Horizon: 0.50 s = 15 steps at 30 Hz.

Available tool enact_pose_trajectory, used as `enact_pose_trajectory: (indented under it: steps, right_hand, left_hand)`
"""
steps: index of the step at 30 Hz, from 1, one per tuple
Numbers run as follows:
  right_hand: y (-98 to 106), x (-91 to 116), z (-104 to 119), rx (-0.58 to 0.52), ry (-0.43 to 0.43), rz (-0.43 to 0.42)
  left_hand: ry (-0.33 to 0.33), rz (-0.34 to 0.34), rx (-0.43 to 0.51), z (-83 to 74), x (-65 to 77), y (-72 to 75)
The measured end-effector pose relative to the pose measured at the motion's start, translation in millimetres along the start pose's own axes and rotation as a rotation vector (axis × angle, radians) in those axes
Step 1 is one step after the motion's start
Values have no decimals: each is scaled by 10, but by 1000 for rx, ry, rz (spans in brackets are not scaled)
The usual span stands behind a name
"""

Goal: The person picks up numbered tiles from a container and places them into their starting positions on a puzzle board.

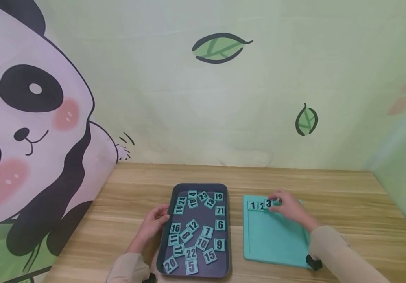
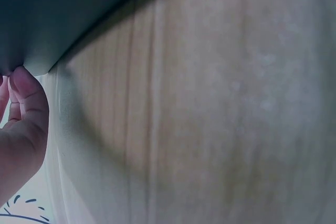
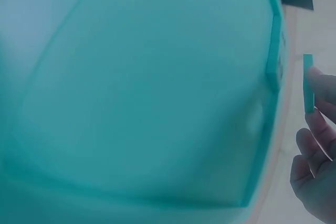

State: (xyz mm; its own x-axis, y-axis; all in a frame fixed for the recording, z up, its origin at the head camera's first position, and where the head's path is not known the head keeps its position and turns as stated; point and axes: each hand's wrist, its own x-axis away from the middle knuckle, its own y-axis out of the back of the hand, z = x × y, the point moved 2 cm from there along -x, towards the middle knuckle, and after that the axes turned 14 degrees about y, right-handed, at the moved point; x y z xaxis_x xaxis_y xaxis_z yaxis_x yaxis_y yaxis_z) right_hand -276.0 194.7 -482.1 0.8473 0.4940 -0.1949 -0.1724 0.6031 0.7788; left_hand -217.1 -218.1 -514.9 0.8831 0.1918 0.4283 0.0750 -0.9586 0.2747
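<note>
My right hand (image 1: 289, 205) pinches a small teal number tile marked 3 (image 1: 268, 203) between thumb and fingertips. It holds this tile (image 3: 308, 83) above the top of a teal square board (image 1: 277, 239). Tile 1 (image 1: 253, 206) and tile 2 (image 1: 261, 206) sit side by side along the board's top edge, tile 2 partly covered by tile 3. At the left, my left hand (image 1: 152, 225) grips the side rim of a dark tray (image 1: 228, 236) with thumb and fingers. Seen from the left wrist, the thumb (image 2: 29, 90) lies against the tray's edge.
Several loose number tiles lie face up in the tray at mixed angles, among them tile 5 (image 1: 191, 267) and tile 19 (image 1: 218, 196). Tray and board stand apart on a wooden table (image 1: 135, 184). Behind it rises a wall (image 1: 153, 78) with panda and leaf pictures.
</note>
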Motion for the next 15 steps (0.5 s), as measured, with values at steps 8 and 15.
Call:
enact_pose_trajectory:
  steps: [8,15]
  right_hand:
    - [-11,67,-155,8,-64,40]
    - [-54,61,-199,59,-83,71]
  left_hand:
    - [2,1,-3,-4,14,3]
    - [8,8,-3,1,14,8]
